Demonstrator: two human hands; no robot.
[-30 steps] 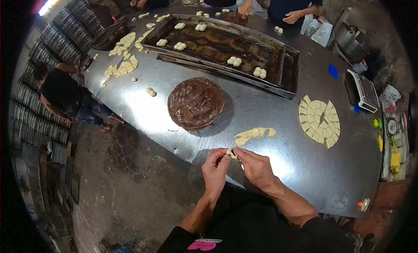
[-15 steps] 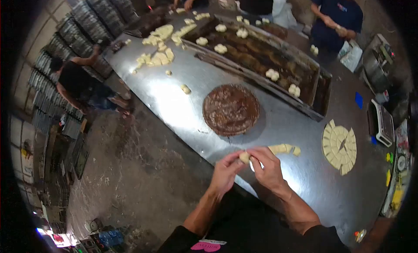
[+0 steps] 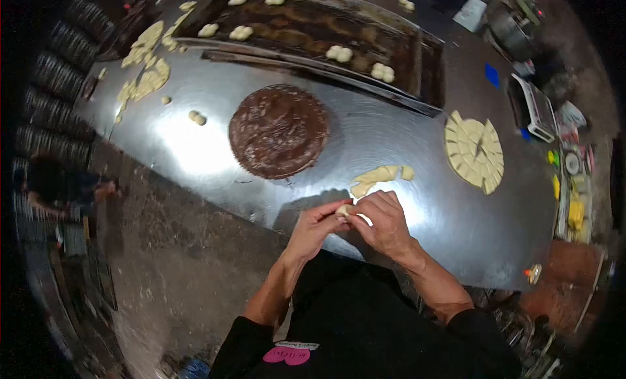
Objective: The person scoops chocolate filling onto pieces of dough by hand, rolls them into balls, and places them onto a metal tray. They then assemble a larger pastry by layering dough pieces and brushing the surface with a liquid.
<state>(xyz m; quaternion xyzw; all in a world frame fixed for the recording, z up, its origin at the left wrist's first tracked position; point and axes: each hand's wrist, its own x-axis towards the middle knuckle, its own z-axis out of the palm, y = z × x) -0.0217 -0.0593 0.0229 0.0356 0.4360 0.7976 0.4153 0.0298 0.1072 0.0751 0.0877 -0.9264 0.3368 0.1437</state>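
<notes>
Over the near edge of the metal table, my left hand [image 3: 314, 230] and my right hand [image 3: 385, 224] meet around a small piece of pale dough [image 3: 344, 211]. The fingertips of both hands pinch it. Just beyond them lies a strip of cut dough [image 3: 380, 177] on the steel. A round mass of brown filling [image 3: 279, 131] sits farther off, left of the strip. To the right is a flat disc of dough [image 3: 474, 152] scored into many pieces.
A long dark tray [image 3: 293, 27] with several dough clusters stands at the back. Cut dough [image 3: 151, 81] and small lumps lie at the left. A white scale [image 3: 538, 108] is at the right. Another person [image 3: 49, 183] is at far left.
The view has tilted down and turned right, so the table items appear farther left and higher. My hands still hold the small dough piece together, their fingers slightly shifted.
</notes>
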